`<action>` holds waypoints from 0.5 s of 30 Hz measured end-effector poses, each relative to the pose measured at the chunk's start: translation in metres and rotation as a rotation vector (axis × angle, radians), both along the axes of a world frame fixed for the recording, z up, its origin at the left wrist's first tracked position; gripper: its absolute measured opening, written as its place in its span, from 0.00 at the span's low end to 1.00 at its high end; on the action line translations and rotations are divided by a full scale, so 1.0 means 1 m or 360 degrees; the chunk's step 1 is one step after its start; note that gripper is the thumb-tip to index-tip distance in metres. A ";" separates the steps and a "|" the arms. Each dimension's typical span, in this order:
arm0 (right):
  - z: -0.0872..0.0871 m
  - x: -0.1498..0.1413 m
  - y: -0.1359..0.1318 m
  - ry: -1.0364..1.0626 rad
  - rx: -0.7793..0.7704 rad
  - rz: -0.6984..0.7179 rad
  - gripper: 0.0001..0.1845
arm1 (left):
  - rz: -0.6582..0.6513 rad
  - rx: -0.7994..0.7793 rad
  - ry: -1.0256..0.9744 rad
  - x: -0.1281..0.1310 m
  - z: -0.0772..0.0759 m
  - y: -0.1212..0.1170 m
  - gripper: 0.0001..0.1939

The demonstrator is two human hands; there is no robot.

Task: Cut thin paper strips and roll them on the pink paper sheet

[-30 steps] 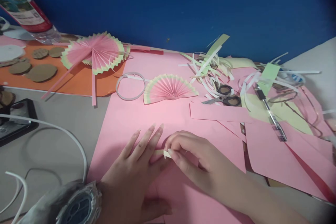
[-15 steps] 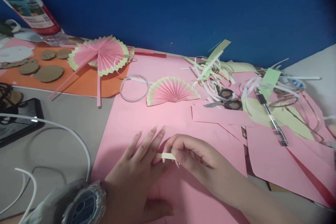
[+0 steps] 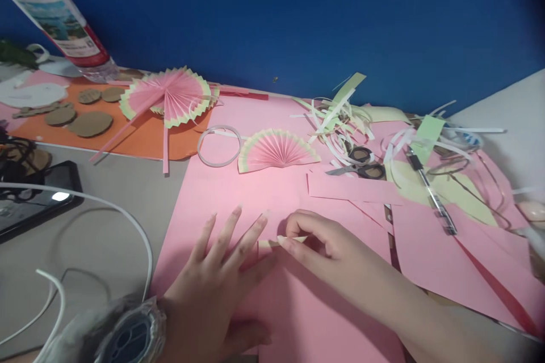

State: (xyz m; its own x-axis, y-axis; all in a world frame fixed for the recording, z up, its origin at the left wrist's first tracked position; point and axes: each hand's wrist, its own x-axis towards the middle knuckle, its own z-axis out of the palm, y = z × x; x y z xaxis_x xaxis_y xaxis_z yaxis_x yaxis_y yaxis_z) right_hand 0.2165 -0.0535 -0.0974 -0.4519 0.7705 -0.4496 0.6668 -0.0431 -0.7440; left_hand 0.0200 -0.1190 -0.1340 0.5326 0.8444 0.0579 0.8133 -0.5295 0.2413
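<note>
My left hand (image 3: 217, 278) lies flat with its fingers spread on a pink sheet of paper (image 3: 213, 195). Thumb and forefinger of my right hand (image 3: 327, 247) pinch a narrow pale yellow paper strip (image 3: 268, 244). One end of that strip lies on the pink paper beside my left fingers; the rest rises into the right-hand pinch, partly hidden. Beyond both hands sits a folded paper fan (image 3: 279, 150), pink with a yellow-green rim. A roll of clear tape (image 3: 130, 340) is around my left wrist or sleeve.
Scissors (image 3: 360, 164), paper scraps (image 3: 340, 116) and a pen (image 3: 432, 190) lie to the right. Leftward are a ring (image 3: 219, 146), a larger pleated fan (image 3: 183, 96), cardboard discs (image 3: 90, 123), a phone (image 3: 38, 201), a white cable (image 3: 123, 212) and a bottle (image 3: 68, 28). A blue wall (image 3: 272, 11) stands behind.
My right hand has shifted slightly right and up with the strip, opening a gap from my left hand. The left fingers have spread wider and moved a little left. The view has turned slightly.
</note>
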 end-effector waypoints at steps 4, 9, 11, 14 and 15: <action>0.004 0.000 -0.001 -0.0009 0.0094 0.0048 0.14 | -0.0101 0.0087 0.0095 -0.007 0.002 -0.007 0.38; 0.019 0.005 -0.004 -0.0010 0.0040 0.0075 0.13 | -0.0294 0.0106 0.0183 -0.013 0.002 -0.005 0.40; 0.023 0.007 -0.005 0.0002 0.0033 0.0065 0.13 | -0.0299 0.0103 0.0207 -0.012 0.003 -0.004 0.41; 0.025 0.008 -0.007 0.0067 0.0006 0.0002 0.14 | -0.0296 0.0119 0.0232 -0.011 0.002 -0.006 0.40; 0.025 0.007 -0.007 0.0090 -0.0004 -0.0019 0.14 | -0.0285 0.0126 0.0224 -0.011 0.002 -0.007 0.40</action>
